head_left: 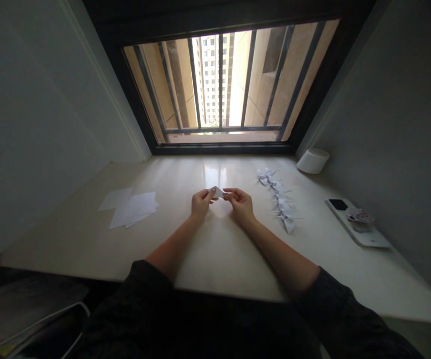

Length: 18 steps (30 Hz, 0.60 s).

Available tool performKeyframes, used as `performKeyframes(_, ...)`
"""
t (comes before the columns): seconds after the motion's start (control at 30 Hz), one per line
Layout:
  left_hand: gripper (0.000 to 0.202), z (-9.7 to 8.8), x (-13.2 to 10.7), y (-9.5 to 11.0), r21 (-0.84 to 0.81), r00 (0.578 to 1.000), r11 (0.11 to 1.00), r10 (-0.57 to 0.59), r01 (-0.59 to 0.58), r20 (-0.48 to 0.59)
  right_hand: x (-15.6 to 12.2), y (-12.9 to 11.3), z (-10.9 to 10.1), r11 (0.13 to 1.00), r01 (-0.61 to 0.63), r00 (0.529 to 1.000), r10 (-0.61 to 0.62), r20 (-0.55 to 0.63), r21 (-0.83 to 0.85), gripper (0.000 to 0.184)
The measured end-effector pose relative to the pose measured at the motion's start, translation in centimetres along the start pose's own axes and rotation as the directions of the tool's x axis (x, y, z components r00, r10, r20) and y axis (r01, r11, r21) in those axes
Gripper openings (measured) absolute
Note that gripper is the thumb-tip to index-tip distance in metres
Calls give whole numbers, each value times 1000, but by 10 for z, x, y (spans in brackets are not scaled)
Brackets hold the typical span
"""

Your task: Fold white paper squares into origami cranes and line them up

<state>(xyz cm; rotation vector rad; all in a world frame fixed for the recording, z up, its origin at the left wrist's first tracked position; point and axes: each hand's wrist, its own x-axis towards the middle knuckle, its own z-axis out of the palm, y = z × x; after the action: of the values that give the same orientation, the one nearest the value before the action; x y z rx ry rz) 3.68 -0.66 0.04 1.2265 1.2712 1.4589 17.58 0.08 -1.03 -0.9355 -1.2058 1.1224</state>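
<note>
A small folded piece of white paper (217,191) is held just above the pale tabletop (215,249), pinched from both sides. My left hand (201,203) grips its left end with closed fingers. My right hand (239,201) pinches its right end, fingers closed too. Both forearms reach in from the bottom, in dark sleeves.
A loose stack of white paper sheets (130,208) lies to the left. A row of several folded paper figures (279,199) runs along the right. A white phone (357,222) with a small charm on it and a white roll (313,160) sit far right. A barred window (222,85) stands ahead.
</note>
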Motion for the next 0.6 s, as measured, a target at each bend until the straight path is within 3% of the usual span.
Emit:
performKeyframes(0.37,42,1,-1,2,51,997,996,66,-68,33,-4,-7,-4,928,174,977,-204,-58,-331,27)
performKeyframes(0.6,43,-1,-3,4,121,994,987,102,-107,50,0,-4,-4,967,45,995,-67,-79,-252,34)
